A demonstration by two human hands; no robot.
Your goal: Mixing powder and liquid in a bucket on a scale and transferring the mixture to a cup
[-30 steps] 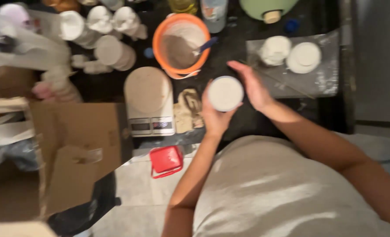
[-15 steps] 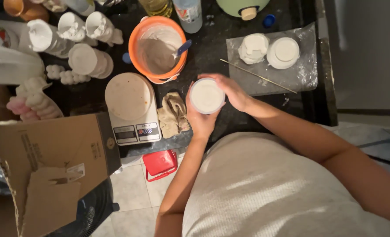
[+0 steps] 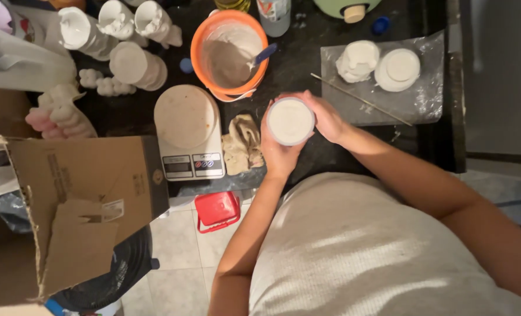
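A round white mould, filled with pale plaster, is held over the dark countertop by both hands. My left hand cups it from below and the left. My right hand wraps its right side. Just behind it stands an orange mixing bowl of grey-white mix with a blue-handled spoon in it. A crumpled stained cloth lies to the left of the mould.
A white kitchen scale sits left of the cloth. White cast figures crowd the back left. A plastic sheet at right bears two white casts and a thin stick. An open cardboard box and a red container sit below the counter.
The view has shifted, so everything sits lower and more central in the picture. Both hands still hold the white mould, and my right hand has closed more snugly around it.
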